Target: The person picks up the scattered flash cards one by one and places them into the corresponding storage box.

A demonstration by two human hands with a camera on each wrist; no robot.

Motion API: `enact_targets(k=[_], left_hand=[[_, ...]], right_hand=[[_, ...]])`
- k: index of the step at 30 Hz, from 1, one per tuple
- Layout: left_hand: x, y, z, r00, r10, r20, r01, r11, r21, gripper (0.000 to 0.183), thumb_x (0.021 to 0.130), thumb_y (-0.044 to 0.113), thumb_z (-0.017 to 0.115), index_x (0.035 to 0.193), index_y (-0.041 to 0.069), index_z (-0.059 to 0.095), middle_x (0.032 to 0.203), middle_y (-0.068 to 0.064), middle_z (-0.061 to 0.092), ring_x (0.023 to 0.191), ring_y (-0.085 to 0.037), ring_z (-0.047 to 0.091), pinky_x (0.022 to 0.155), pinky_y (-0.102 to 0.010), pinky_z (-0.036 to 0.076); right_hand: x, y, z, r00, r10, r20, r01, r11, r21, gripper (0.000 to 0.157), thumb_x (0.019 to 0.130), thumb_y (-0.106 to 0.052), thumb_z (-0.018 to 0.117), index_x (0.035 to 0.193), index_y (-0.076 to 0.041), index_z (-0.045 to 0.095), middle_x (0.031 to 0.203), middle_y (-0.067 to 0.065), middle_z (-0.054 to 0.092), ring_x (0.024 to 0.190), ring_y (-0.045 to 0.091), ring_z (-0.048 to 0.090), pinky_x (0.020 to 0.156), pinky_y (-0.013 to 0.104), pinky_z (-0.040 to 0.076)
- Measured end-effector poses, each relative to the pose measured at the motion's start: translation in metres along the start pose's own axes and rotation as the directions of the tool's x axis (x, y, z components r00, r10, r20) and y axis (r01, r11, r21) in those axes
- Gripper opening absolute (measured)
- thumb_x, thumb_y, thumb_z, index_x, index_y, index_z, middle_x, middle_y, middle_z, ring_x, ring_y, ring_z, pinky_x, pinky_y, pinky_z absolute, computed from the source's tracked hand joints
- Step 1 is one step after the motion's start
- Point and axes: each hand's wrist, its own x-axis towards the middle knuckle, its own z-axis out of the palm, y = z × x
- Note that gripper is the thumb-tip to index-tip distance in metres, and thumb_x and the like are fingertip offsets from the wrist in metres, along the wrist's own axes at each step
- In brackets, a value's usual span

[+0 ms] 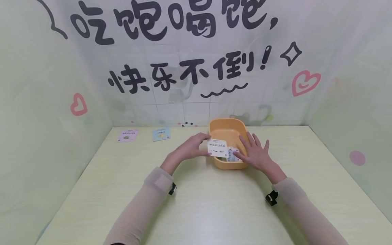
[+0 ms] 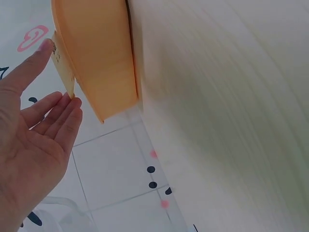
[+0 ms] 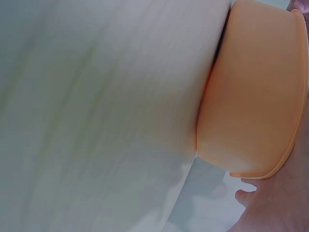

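A white card [image 1: 217, 148] marked "eyebrow" is pinched between the thumb and fingers of my left hand [image 1: 193, 147], at the left rim of an orange bin [image 1: 228, 165]. In the left wrist view the card [image 2: 63, 67] shows edge-on beside the bin's wall [image 2: 104, 58]. Spread fingers of my right hand [image 1: 256, 151] lie over the bin's right rim, the thumb reaching inward above more cards [image 1: 230, 154] inside. One of those reads partly "eapple"; the others are partly hidden. The right wrist view shows mostly the bin's outer side [image 3: 251, 92].
A pink "tortoise" card [image 1: 127, 135] and a blue "pear" card [image 1: 161, 134] lie apart at the table's back left. Behind the bin rises a white printed backdrop [image 1: 171, 112], with side curtains left and right. The pale table [image 1: 202, 204] extends toward me.
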Motion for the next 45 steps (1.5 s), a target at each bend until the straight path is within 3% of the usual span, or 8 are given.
enact_targets(k=[7,13,23,33,40,45], left_hand=[[0.000,0.000,0.000,1.000,0.005,0.025,-0.005,1.000,-0.014,0.080,0.082,0.030,0.082,0.148,0.006,0.043,0.151,-0.014,0.048,0.136,-0.038,0.049,0.114,-0.045,0.044],[-0.002,-0.002,0.000,1.000,-0.010,0.028,0.010,1.000,0.003,0.079,0.083,0.030,0.081,0.149,0.007,0.043,0.152,-0.012,0.047,0.138,-0.032,0.048,0.116,-0.045,0.042],[-0.006,-0.013,-0.006,0.996,-0.079,0.029,0.078,0.997,0.025,0.075,0.084,0.029,0.080,0.148,0.014,0.045,0.154,-0.006,0.046,0.145,-0.027,0.041,0.121,-0.046,0.034],[-0.013,-0.043,-0.024,0.992,-0.120,0.028,0.119,0.992,0.051,0.073,0.087,0.027,0.077,0.149,0.009,0.044,0.154,-0.010,0.046,0.144,-0.031,0.041,0.120,-0.047,0.035],[-0.019,-0.070,-0.045,0.989,-0.149,-0.001,0.149,0.987,0.056,0.071,0.089,0.025,0.075,0.149,0.004,0.042,0.153,-0.017,0.045,0.143,-0.036,0.041,0.119,-0.051,0.034],[-0.026,-0.089,-0.062,0.978,-0.205,-0.035,0.207,0.977,0.056,0.070,0.090,0.025,0.072,0.149,0.002,0.041,0.153,-0.019,0.044,0.142,-0.039,0.040,0.119,-0.054,0.033]], right_hand=[[-0.001,0.000,-0.001,1.000,-0.008,0.003,0.008,1.000,0.009,0.086,0.094,-0.062,0.048,0.159,-0.013,0.021,0.167,0.022,0.006,0.153,0.046,0.003,0.110,0.082,-0.008],[-0.001,0.000,-0.001,1.000,-0.014,0.004,0.014,1.000,0.011,0.086,0.094,-0.063,0.047,0.159,-0.012,0.021,0.167,0.022,0.005,0.153,0.046,0.003,0.110,0.082,-0.008],[0.000,0.000,0.000,1.000,-0.009,0.002,0.009,1.000,0.002,0.086,0.095,-0.063,0.046,0.159,-0.012,0.021,0.167,0.021,0.004,0.153,0.046,0.004,0.110,0.082,-0.008],[-0.001,0.001,0.000,1.000,-0.014,0.003,0.014,1.000,0.009,0.086,0.095,-0.063,0.046,0.159,-0.012,0.021,0.167,0.022,0.004,0.152,0.047,0.004,0.109,0.082,-0.008],[-0.001,0.001,0.000,1.000,-0.014,0.000,0.014,1.000,0.005,0.086,0.095,-0.063,0.046,0.159,-0.012,0.021,0.167,0.022,0.005,0.152,0.047,0.005,0.109,0.082,-0.007],[-0.001,0.001,0.000,1.000,-0.016,0.003,0.016,1.000,0.007,0.085,0.095,-0.062,0.047,0.159,-0.013,0.021,0.167,0.022,0.005,0.153,0.046,0.004,0.109,0.082,-0.008]])
